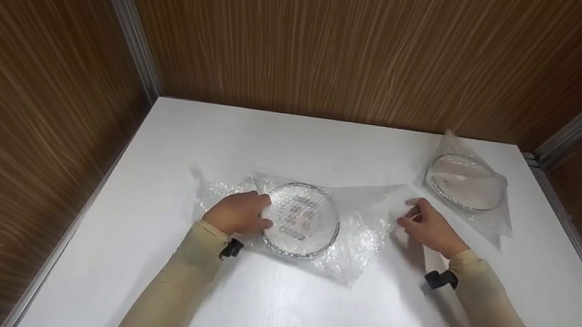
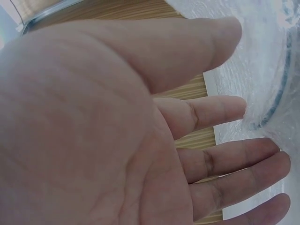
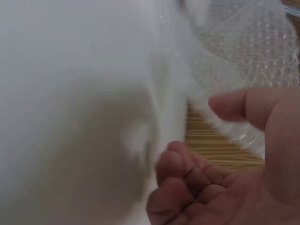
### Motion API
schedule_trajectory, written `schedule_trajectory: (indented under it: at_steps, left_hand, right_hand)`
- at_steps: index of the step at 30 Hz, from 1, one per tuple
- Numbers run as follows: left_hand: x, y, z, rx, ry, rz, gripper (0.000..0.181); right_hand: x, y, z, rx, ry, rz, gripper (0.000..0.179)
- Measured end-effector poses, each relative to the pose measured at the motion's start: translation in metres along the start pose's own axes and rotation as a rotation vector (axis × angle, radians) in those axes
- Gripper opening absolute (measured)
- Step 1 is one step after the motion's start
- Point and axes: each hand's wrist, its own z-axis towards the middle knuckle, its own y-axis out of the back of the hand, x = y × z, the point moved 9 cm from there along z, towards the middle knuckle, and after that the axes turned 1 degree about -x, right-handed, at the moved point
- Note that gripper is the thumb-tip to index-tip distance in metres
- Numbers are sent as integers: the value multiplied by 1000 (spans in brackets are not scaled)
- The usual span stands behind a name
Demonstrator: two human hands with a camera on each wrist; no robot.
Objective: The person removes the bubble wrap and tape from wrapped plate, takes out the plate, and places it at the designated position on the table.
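Observation:
A round, flat disc (image 1: 301, 219) with a dark rim and red and dark print lies on the table inside clear bubble wrap (image 1: 364, 228). The wrap spreads out to both sides of it. My left hand (image 1: 238, 212) reaches over the wrap at the disc's left rim, thumb and fingers apart; the left wrist view shows those fingers nearly straight, close to the wrap. At the wrap's right end is my right hand (image 1: 432, 229), its fingers loosely bent. A gap shows between right thumb and fingers (image 3: 173, 164) in the right wrist view, with nothing gripped there.
A second round disc (image 1: 466, 183) in bubble wrap lies at the back right of the white table (image 1: 278, 310). Brown wood-grain panels (image 1: 333, 46) with metal edge strips stand behind and at both sides.

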Motion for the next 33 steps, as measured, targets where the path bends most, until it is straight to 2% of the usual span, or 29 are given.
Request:
schedule_trajectory:
  at_steps: [2,6,8,9,11,13,17,20,27,33]
  left_hand:
    - [0,1,0,2,1,10,26]
    - [1,3,-1,-6,-10,14,25]
    - [2,3,-2,-11,-14,10,24]
    - [2,3,-2,-11,-15,11,24]
    - [2,4,-3,-16,-20,11,22]
    - [1,5,-2,-21,-20,9,22]
    - [-3,6,-1,-24,-5,5,26]
    - [-6,5,-2,-15,-2,8,30]
    - [-12,3,-3,0,-13,8,29]
    - [-14,2,-4,6,-24,-2,26]
  right_hand:
    - [20,19,-2,-134,79,35,54]
    - [72,58,-14,-529,283,92,43]
    - [102,59,-21,-632,416,50,39]
    - [117,53,-24,-635,478,3,38]
    - [144,33,-23,-568,560,-129,36]
    - [160,9,-17,-445,574,-269,37]
    - [162,-27,2,-201,455,-482,45]
    - [153,-39,11,-95,392,-574,46]
    - [127,-51,8,32,340,-673,40]
    - [99,-58,8,124,236,-608,45]
